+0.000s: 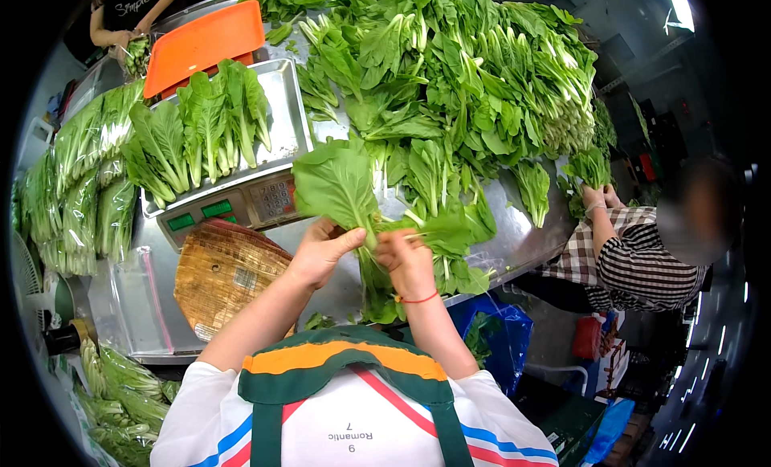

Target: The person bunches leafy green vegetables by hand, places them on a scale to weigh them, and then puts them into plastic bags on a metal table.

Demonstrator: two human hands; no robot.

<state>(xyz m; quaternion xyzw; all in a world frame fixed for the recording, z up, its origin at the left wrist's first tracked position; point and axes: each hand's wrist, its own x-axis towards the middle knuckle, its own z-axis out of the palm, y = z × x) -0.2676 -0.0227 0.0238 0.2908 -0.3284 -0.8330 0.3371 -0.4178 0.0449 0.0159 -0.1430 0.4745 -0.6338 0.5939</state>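
Observation:
My left hand [328, 250] grips a leafy green vegetable [340, 181] near its stem base, its broad leaf pointing away from me. Close beside it, my right hand [406, 259] pinches a leaf [446, 231] at its stalk; motion blurs the fingers. A red cord circles my right wrist. To the left, several heads of leafy greens [208, 120] lie on the metal pan of a digital scale [274, 81]. Loose greens [427, 172] spread over the steel table [518, 250] just beyond my hands.
A large heap of greens [482, 75] covers the table's far side. An orange tray [205, 42] stands behind the scale. Bagged greens [78, 196], clear plastic bags [129, 304] and a brown woven-looking sheet [226, 268] lie left. Co-workers' hands [596, 197] handle greens at right and far left.

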